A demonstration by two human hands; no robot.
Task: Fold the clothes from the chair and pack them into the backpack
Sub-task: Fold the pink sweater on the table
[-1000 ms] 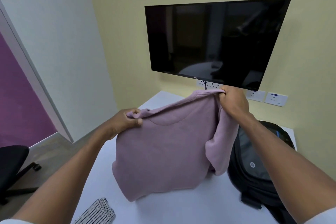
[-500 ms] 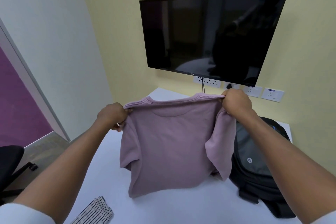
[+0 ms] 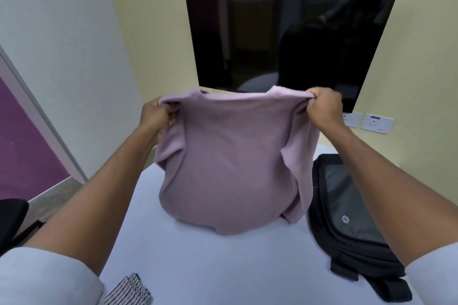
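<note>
Early stage: left hand (image 3: 156, 116) and right hand (image 3: 324, 106) each pinch a shoulder of the unfolded mauve shirt (image 3: 230, 163), its hem on the desk (image 3: 223, 267). The backpack (image 3: 347, 210), at 3 o'clock, looks shut; striped garment (image 3: 131, 292) waits.

We see both hands, left (image 3: 156, 116) and right (image 3: 322, 106), pinching the shoulders of a mauve shirt (image 3: 230, 163) above the white surface (image 3: 223, 267), its hem touching down beside the black backpack (image 3: 347, 210).
</note>
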